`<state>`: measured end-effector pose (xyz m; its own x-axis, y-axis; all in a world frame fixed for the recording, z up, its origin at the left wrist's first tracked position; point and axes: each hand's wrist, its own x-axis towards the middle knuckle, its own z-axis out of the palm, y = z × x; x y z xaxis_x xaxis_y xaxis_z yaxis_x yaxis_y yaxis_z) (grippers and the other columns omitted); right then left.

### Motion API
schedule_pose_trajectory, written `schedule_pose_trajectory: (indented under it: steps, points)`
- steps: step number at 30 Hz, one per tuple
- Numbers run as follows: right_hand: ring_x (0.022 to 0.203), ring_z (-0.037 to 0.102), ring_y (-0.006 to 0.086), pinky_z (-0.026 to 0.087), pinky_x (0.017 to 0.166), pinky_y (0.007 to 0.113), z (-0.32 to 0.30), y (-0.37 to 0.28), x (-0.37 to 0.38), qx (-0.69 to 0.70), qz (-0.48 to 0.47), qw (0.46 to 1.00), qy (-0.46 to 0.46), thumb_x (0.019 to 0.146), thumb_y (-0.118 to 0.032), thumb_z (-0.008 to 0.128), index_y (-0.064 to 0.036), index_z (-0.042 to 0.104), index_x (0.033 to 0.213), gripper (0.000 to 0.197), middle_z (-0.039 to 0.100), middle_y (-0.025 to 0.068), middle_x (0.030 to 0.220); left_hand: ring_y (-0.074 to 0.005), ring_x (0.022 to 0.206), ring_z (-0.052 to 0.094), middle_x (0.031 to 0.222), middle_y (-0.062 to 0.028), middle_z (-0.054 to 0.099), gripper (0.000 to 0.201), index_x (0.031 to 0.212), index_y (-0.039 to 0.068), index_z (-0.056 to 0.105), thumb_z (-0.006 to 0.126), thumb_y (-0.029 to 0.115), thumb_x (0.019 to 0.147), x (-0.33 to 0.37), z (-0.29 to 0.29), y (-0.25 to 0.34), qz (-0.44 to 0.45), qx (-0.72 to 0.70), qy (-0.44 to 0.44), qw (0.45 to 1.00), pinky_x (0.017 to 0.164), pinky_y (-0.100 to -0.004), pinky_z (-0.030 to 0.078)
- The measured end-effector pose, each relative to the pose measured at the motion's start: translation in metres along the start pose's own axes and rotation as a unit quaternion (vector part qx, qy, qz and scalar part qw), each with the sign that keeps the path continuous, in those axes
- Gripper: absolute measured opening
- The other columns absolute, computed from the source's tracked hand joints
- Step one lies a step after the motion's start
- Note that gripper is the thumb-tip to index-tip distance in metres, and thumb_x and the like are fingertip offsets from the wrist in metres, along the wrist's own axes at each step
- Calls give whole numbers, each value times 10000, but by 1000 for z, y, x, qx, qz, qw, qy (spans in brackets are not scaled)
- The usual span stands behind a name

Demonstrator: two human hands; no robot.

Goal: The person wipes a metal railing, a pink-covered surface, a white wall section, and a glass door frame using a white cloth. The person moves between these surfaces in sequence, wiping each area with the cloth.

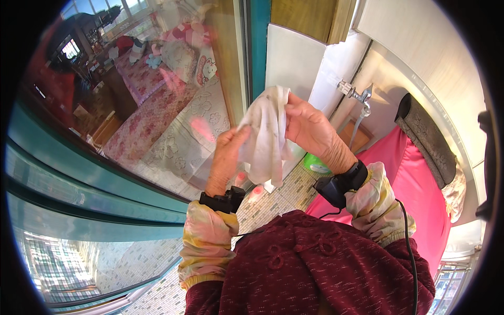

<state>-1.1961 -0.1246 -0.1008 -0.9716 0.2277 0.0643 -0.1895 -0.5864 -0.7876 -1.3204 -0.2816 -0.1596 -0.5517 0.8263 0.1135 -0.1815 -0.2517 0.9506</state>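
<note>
A thin white cloth (266,142) with greyish smudges hangs in loose folds between my hands, in front of a glass pane. My left hand (229,153) pinches its left edge, fingertips partly behind the fabric. Higher up, my right hand (313,127) grips the top right corner between thumb and fingers. The cloth's lower part droops freely below both hands. Close by on the left is the large window pane (173,105) in a teal frame (100,163); a bedroom shows through it, mixed with reflections.
A metal tap (362,96) juts from the wall at right, near a bright pink cover (386,168) with a rolled dark mat (428,139) on it. A green container (315,163) and pink-topped bottles (256,193) stand low by the tiled floor (278,207).
</note>
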Motion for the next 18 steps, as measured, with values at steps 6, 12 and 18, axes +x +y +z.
schedule_pose_trajectory:
  steps: [6,12,18]
  points:
    - [818,644,163,541,715,342,-9,9,-8,-241,13,960,145,846,-109,654,-41,593,1150,318,661,63,949,-152,876,651,998,-59,677,289,1039,23,648,571,286,946,11,-23,16,27,-77,28,996,784,-294,512]
    - [733,602,127,472,611,281,-30,12,-4,-394,-57,885,243,863,-192,659,-42,621,1111,293,660,54,865,-211,1050,608,1157,-94,625,429,1189,38,567,520,401,965,16,-20,17,-54,-218,41,973,923,-362,487]
    - [897,589,142,485,676,267,-24,28,-23,-378,-19,912,158,882,-356,640,-85,514,1281,499,622,43,1047,-233,1123,575,1225,-88,600,471,1281,59,515,481,419,980,13,-10,9,-50,-246,24,968,973,-391,457]
